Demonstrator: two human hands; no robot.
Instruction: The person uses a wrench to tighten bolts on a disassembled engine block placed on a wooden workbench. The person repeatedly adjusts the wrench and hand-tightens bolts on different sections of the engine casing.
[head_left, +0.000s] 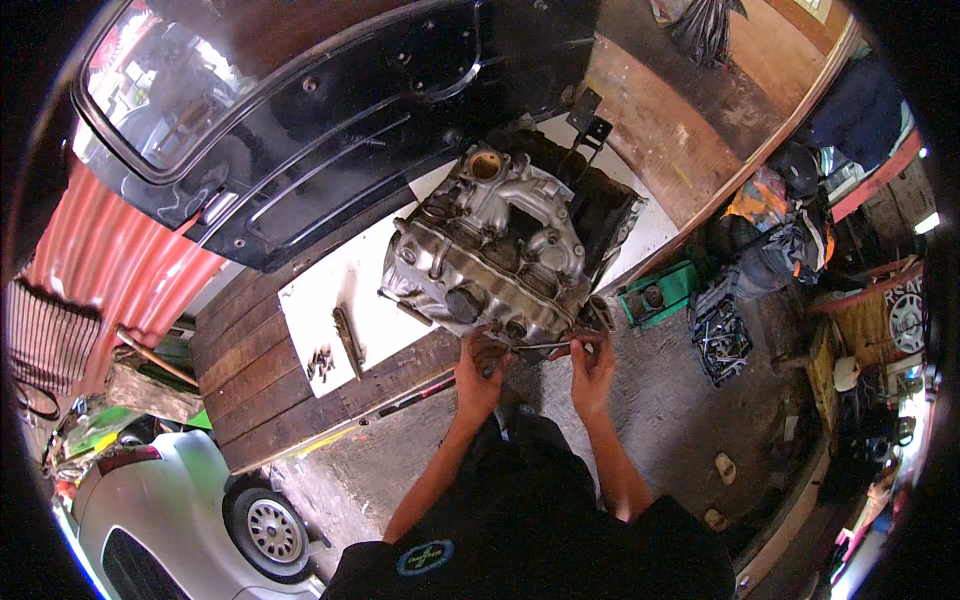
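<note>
At six o'clock on the engine (500, 265), the right hand (592, 366) grips a slim metal rod (543, 347); the left hand's (481, 368) grip is unclear.

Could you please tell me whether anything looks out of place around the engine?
Yes, mildly: the small metal pieces lie in a loose cluster near the edge of the white sheet, left of the engine. That looks odd because nothing visible keeps them from scattering.
</note>
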